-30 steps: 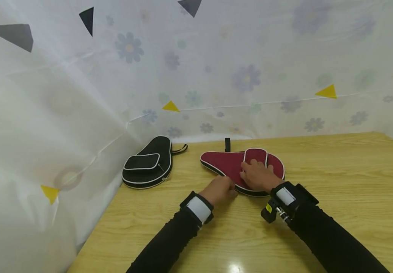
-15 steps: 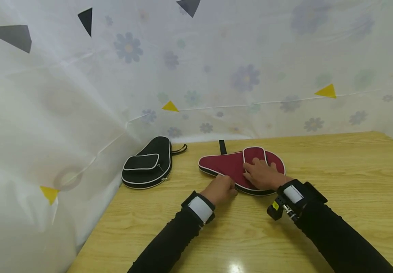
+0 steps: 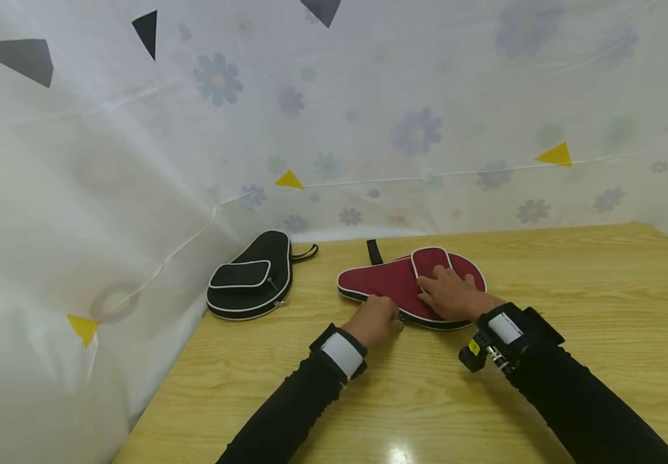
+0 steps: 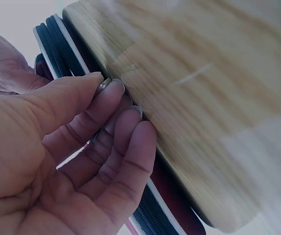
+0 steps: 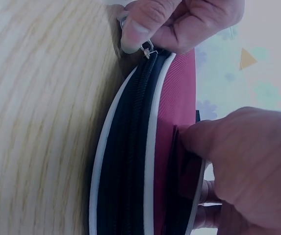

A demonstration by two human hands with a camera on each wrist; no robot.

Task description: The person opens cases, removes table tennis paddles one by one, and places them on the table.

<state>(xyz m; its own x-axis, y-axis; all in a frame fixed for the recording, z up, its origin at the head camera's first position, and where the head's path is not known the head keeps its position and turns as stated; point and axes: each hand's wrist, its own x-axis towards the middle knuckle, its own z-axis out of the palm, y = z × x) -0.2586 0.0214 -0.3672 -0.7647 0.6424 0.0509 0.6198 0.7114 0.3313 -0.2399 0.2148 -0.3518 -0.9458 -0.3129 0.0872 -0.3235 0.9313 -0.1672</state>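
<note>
A dark red table tennis bat case [image 3: 369, 278] with white piping and black sides lies on the wooden table. At its near edge my left hand [image 3: 373, 320] pinches the metal zipper pull [image 5: 148, 51] between thumb and forefinger. The zipper [image 5: 139, 93] is closed along the stretch in the right wrist view. My right hand [image 3: 454, 298] grips the case at its raised front pocket [image 3: 430, 259], thumb on one side and fingers over the other. Part of the pocket is hidden under that hand.
A black bat case [image 3: 258, 283] with white piping and a wrist loop [image 3: 306, 253] lies at the table's left. The red case's black strap [image 3: 374, 252] points to the back. White patterned sheeting [image 3: 369, 129] hangs behind the wooden table [image 3: 589, 309].
The red case has turned slightly, its round end away from me and its narrow end nearer. My right hand has shifted right with it, while the left stays almost in place at the zipper pull.
</note>
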